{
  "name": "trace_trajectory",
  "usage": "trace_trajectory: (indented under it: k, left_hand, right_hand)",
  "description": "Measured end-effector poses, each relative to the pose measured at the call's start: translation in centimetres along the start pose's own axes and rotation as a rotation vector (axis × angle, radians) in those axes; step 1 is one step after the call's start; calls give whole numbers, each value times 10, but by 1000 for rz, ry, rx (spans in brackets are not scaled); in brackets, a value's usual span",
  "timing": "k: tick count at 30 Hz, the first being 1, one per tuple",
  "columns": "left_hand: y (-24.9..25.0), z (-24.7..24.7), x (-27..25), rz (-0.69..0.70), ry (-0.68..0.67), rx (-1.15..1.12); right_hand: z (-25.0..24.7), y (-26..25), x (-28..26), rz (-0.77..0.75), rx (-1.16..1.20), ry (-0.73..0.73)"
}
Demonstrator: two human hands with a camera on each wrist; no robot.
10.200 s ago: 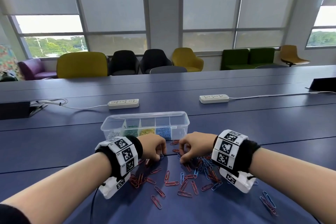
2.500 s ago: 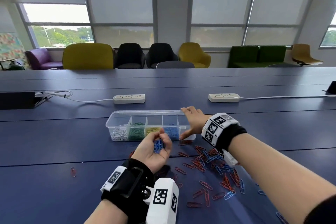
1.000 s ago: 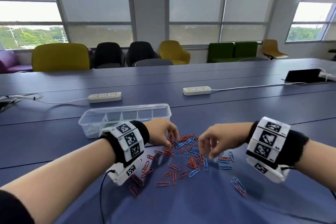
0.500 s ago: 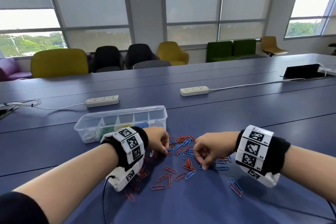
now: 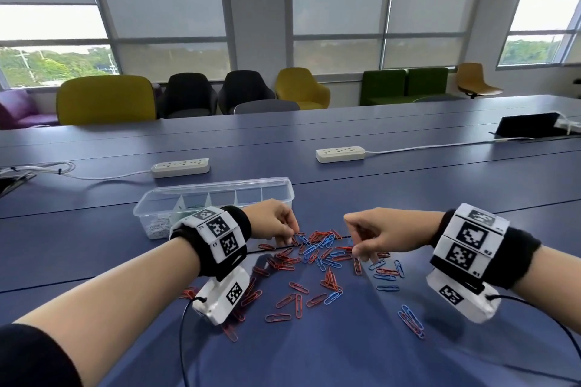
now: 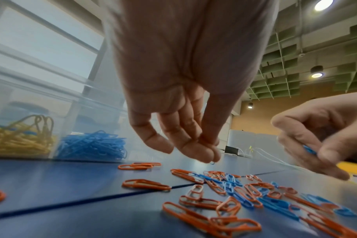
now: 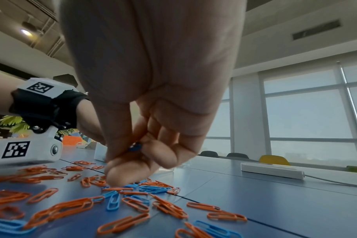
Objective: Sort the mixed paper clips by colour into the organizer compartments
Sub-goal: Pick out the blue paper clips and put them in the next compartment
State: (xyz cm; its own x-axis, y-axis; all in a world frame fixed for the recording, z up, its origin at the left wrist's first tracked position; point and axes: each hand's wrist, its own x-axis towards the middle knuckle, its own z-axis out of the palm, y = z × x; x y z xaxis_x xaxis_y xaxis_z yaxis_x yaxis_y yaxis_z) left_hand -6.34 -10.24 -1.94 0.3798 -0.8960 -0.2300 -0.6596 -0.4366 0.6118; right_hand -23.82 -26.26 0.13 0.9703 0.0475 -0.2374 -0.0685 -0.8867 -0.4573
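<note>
Red and blue paper clips (image 5: 317,256) lie mixed on the blue table. Behind them to the left stands the clear organizer (image 5: 276,187), with yellow clips (image 6: 20,140) and blue clips (image 6: 92,146) in adjoining compartments. My left hand (image 5: 287,239) hovers over the pile's left edge. Its fingers are bunched, and a small blue clip end (image 6: 212,163) shows at the fingertips in the left wrist view. Over the pile's right side, my right hand (image 5: 361,256) curls round blue clips (image 7: 136,147), and its thumb (image 7: 116,177) touches clips on the table.
Two white power strips (image 5: 180,167) (image 5: 340,154) with cables lie beyond the organizer. A dark device (image 5: 526,128) sits at the far right. A few stray clips (image 5: 410,320) lie near my right wrist. Chairs line the window wall.
Both hands came back from the organizer to the pile, where they now pick at clips. In the last half second they shifted only slightly.
</note>
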Motion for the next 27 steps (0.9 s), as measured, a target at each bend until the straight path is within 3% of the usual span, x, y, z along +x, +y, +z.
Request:
trace_trajectory:
  k: [12,19,22,27]
  left_hand:
    - [23,12,11,25,198,62]
    - [19,3,10,-103,94,-726]
    - [13,-4,6,-117,36,-953]
    - [8,-6,8,-152,106,-1228]
  right_hand:
    - [-3,-5,56,154,-306,-31]
    - [4,10,65,119,-352,-22]
    - [4,11,67,114,-343,-23]
    - [9,8,65,122,-354,0]
